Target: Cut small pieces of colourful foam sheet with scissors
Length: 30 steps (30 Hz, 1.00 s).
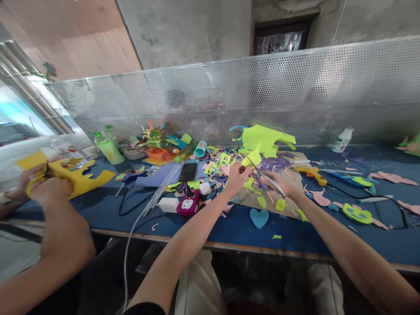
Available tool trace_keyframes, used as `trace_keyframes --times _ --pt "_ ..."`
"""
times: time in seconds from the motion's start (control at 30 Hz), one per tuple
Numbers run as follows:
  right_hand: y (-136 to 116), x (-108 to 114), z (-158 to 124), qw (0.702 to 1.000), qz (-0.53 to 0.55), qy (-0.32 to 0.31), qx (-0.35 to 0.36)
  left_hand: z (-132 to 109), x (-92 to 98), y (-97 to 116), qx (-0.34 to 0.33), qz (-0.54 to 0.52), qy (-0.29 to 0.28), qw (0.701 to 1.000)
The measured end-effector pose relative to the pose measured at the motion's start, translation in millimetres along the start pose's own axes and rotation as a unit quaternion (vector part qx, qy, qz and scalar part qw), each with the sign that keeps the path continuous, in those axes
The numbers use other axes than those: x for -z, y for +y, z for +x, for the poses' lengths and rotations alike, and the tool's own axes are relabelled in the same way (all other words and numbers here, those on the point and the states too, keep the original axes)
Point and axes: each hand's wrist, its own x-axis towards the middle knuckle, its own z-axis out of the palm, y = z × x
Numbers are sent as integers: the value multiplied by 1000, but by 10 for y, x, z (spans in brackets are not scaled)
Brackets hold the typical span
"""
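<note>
My left hand (236,177) pinches a small lime-green craft sheet piece (253,157); felt, foam or paper, I cannot tell which. In my right hand (278,181) is a pair of scissors (256,169), with its blades at the green piece's lower edge. How far the blades are apart is too small to tell. Just behind lies a larger lime-green sheet (265,139) with ragged cut edges. Small coloured scraps (215,168) are heaped around my left hand. Nearer to me rest a blue heart cutout (259,218) and brown cardboard (288,207).
At left, a co-worker's hands (54,188) hold yellow-handled scissors and a yellow sheet (77,175). A black phone (188,172), purple power adapter (188,204) and white cable (131,238) lie left. Rightward are a yellow glue gun (311,174) and white bottle (343,140). A perforated metal panel (210,96) stands behind.
</note>
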Motion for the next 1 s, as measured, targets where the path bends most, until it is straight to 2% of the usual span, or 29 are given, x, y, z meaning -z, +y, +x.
trace_keyframes --times 0.13,0.33,0.53,0.77,0.87,1.0 --pt "-31 -1 -18 1000 14 -10 -7 8 -9 -20 4 -13 -10 1000" --pt "2 -39 -20 999 37 11 13 17 -30 -80 9 -21 -32 999" --pt "11 -22 -9 1000 24 3 -1 12 -25 -89 8 -36 -46 998" --pt "-18 -51 13 1000 0 27 -3 -10 -58 -76 6 -26 8 1000" --pt "-17 -64 7 1000 10 17 5 -24 -56 -45 -5 -19 37 999" --pt "-8 -58 -15 1000 22 -1 18 -37 -30 16 -30 -15 31 999"
